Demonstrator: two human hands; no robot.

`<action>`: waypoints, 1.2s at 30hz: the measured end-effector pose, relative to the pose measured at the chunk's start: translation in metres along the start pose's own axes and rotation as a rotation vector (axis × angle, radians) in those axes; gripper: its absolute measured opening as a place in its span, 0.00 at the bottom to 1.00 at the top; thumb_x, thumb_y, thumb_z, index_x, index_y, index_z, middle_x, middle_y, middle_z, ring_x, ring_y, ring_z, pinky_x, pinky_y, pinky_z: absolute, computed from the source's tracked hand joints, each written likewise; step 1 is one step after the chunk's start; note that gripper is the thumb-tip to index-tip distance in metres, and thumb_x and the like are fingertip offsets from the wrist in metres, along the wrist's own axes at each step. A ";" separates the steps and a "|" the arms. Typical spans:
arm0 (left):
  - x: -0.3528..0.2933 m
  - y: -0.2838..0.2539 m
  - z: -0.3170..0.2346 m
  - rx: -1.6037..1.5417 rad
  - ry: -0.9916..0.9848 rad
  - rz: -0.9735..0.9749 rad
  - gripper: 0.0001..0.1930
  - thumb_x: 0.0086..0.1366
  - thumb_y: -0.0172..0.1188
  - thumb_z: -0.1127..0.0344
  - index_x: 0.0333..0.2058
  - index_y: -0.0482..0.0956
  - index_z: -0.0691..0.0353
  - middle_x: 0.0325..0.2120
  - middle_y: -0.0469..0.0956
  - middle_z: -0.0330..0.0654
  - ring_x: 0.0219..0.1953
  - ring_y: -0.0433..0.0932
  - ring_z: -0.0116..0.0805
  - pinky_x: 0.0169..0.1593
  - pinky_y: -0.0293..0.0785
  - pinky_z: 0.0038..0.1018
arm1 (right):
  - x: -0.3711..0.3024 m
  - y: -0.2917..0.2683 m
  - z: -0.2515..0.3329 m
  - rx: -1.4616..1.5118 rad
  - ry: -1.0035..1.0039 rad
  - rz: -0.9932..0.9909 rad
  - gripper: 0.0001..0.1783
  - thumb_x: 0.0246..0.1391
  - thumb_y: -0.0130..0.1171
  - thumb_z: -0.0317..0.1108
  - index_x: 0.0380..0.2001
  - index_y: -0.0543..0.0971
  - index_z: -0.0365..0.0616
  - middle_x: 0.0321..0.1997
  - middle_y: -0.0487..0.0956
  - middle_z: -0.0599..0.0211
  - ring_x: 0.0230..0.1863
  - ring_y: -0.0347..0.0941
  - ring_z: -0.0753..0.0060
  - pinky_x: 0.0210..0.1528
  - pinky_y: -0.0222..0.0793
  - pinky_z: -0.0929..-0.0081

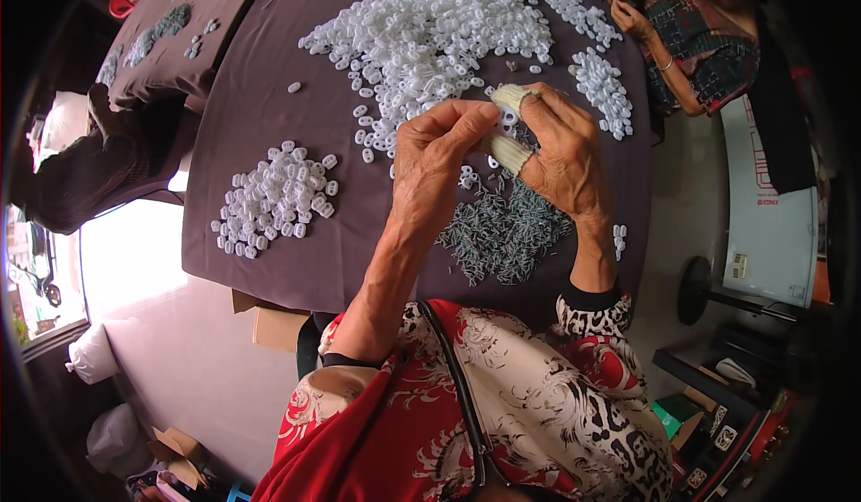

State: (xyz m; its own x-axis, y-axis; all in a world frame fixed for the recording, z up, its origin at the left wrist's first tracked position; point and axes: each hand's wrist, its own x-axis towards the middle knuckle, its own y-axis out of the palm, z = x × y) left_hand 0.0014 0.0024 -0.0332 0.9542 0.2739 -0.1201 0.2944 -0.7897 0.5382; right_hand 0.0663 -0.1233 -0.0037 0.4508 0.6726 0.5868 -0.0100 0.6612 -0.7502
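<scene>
Over the dark cloth-covered table, my left hand [432,148] and my right hand [565,152] come together. Cream fabric covers sit on the thumb and forefinger of my right hand, which grips a small white plastic piece with holes [508,117]. The thumb and forefinger of my left hand are pinched right beside that piece; whatever lies between them is too small to name. Below my hands spreads a pile of small, thin grey metal pins or screws [504,238]. Beyond them lies a big heap of similar white plastic pieces [430,31].
A smaller pile of white pieces [280,193] lies at the left, another [603,90] at the right. Another person's hands [628,9] work at the far right edge. A second table [175,27] stands far left. Cardboard [273,327] shows under the near edge.
</scene>
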 end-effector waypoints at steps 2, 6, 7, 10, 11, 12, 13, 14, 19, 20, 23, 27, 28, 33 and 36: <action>-0.001 0.001 0.000 -0.007 0.008 -0.004 0.10 0.54 0.59 0.64 0.29 0.78 0.66 0.21 0.75 0.34 0.24 0.69 0.19 0.31 0.64 0.16 | -0.001 -0.001 -0.001 -0.028 0.012 0.035 0.19 0.33 0.61 0.28 0.34 0.72 0.35 0.33 0.73 0.55 0.33 0.72 0.53 0.32 0.69 0.67; -0.001 0.003 -0.001 0.019 -0.006 -0.038 0.09 0.54 0.59 0.65 0.28 0.78 0.66 0.20 0.74 0.35 0.24 0.68 0.19 0.31 0.64 0.16 | -0.003 0.000 -0.007 -0.040 -0.043 0.041 0.16 0.33 0.60 0.27 0.31 0.72 0.35 0.30 0.72 0.56 0.31 0.71 0.54 0.30 0.68 0.67; -0.001 0.004 -0.001 0.019 -0.007 -0.038 0.09 0.54 0.59 0.65 0.28 0.78 0.66 0.20 0.74 0.35 0.24 0.68 0.19 0.31 0.64 0.16 | -0.003 0.000 -0.008 -0.027 -0.059 0.037 0.16 0.33 0.60 0.26 0.30 0.71 0.35 0.30 0.72 0.56 0.30 0.71 0.54 0.30 0.68 0.67; -0.002 0.005 0.000 0.010 0.012 -0.046 0.09 0.53 0.59 0.66 0.28 0.78 0.67 0.21 0.75 0.35 0.24 0.69 0.20 0.31 0.64 0.17 | -0.005 0.000 -0.012 -0.020 -0.090 0.024 0.16 0.33 0.60 0.27 0.30 0.71 0.34 0.29 0.72 0.56 0.29 0.71 0.55 0.29 0.67 0.67; -0.001 0.004 0.000 0.019 0.006 -0.046 0.09 0.53 0.59 0.66 0.29 0.78 0.67 0.21 0.75 0.36 0.25 0.69 0.20 0.32 0.64 0.17 | -0.004 0.000 -0.013 -0.021 -0.089 0.024 0.16 0.33 0.60 0.27 0.30 0.71 0.34 0.29 0.72 0.56 0.29 0.71 0.55 0.29 0.67 0.67; -0.001 0.004 0.001 0.027 0.001 -0.046 0.09 0.53 0.59 0.66 0.29 0.78 0.67 0.21 0.75 0.36 0.25 0.70 0.21 0.32 0.65 0.17 | -0.004 0.000 -0.013 -0.016 -0.106 0.014 0.16 0.33 0.60 0.27 0.30 0.71 0.33 0.28 0.72 0.56 0.29 0.70 0.55 0.29 0.67 0.67; -0.002 0.005 0.001 0.027 0.001 -0.046 0.09 0.53 0.59 0.66 0.29 0.78 0.67 0.21 0.75 0.36 0.25 0.70 0.21 0.32 0.65 0.17 | -0.004 0.000 -0.013 -0.010 -0.124 0.003 0.15 0.33 0.60 0.27 0.29 0.72 0.33 0.28 0.72 0.56 0.29 0.70 0.55 0.28 0.67 0.67; -0.003 0.006 0.000 0.005 0.011 -0.039 0.09 0.53 0.59 0.66 0.29 0.78 0.67 0.21 0.75 0.36 0.25 0.70 0.21 0.33 0.65 0.18 | -0.004 0.000 -0.014 -0.010 -0.124 0.003 0.15 0.33 0.60 0.27 0.29 0.72 0.33 0.28 0.72 0.56 0.29 0.70 0.55 0.28 0.67 0.67; -0.003 0.007 0.000 -0.010 0.007 -0.034 0.09 0.53 0.58 0.66 0.29 0.78 0.68 0.21 0.75 0.37 0.25 0.70 0.22 0.33 0.65 0.18 | -0.004 0.000 -0.012 0.026 -0.132 -0.023 0.15 0.25 0.50 0.18 0.26 0.70 0.34 0.25 0.70 0.57 0.29 0.69 0.56 0.30 0.67 0.66; -0.003 0.008 0.000 -0.012 0.013 -0.030 0.09 0.53 0.58 0.66 0.29 0.78 0.67 0.21 0.75 0.37 0.25 0.70 0.22 0.33 0.65 0.18 | -0.003 0.000 -0.012 0.026 -0.130 -0.023 0.15 0.25 0.50 0.18 0.26 0.70 0.34 0.25 0.70 0.57 0.29 0.69 0.56 0.30 0.67 0.66; -0.003 0.008 0.000 0.009 0.022 -0.039 0.09 0.53 0.58 0.66 0.29 0.79 0.67 0.21 0.75 0.37 0.25 0.70 0.22 0.33 0.65 0.18 | -0.003 -0.001 -0.012 0.026 -0.140 -0.028 0.15 0.25 0.50 0.17 0.26 0.70 0.34 0.25 0.71 0.58 0.29 0.70 0.57 0.30 0.67 0.67; -0.004 0.011 0.000 0.042 0.058 -0.052 0.09 0.53 0.57 0.66 0.28 0.79 0.67 0.20 0.75 0.37 0.25 0.69 0.21 0.33 0.64 0.18 | -0.003 -0.003 -0.013 0.038 -0.142 -0.017 0.15 0.25 0.51 0.18 0.26 0.70 0.33 0.25 0.71 0.58 0.29 0.70 0.57 0.30 0.67 0.67; -0.004 0.011 0.000 0.043 0.059 -0.049 0.09 0.53 0.57 0.66 0.28 0.79 0.67 0.20 0.75 0.37 0.25 0.69 0.21 0.33 0.64 0.18 | -0.002 -0.003 -0.014 0.035 -0.147 -0.011 0.15 0.25 0.51 0.18 0.26 0.70 0.33 0.25 0.71 0.57 0.29 0.70 0.57 0.30 0.67 0.67; -0.005 0.010 0.001 0.042 0.072 -0.058 0.10 0.53 0.56 0.66 0.28 0.79 0.67 0.20 0.75 0.37 0.25 0.69 0.21 0.32 0.64 0.17 | -0.001 -0.003 -0.013 0.014 -0.186 -0.033 0.15 0.25 0.52 0.18 0.26 0.71 0.32 0.25 0.71 0.57 0.28 0.70 0.57 0.30 0.68 0.67; -0.005 0.011 0.003 0.056 0.066 -0.064 0.09 0.53 0.56 0.67 0.28 0.79 0.68 0.20 0.76 0.37 0.25 0.69 0.20 0.32 0.64 0.17 | -0.001 -0.004 -0.014 0.010 -0.216 -0.057 0.14 0.27 0.55 0.21 0.25 0.71 0.31 0.24 0.71 0.55 0.26 0.70 0.55 0.28 0.67 0.66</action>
State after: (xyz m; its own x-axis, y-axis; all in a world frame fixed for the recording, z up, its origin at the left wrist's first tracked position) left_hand -0.0003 -0.0088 -0.0289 0.9285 0.3587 -0.0964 0.3587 -0.7986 0.4833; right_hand 0.0785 -0.1310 -0.0054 0.2494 0.6888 0.6807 0.0006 0.7028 -0.7114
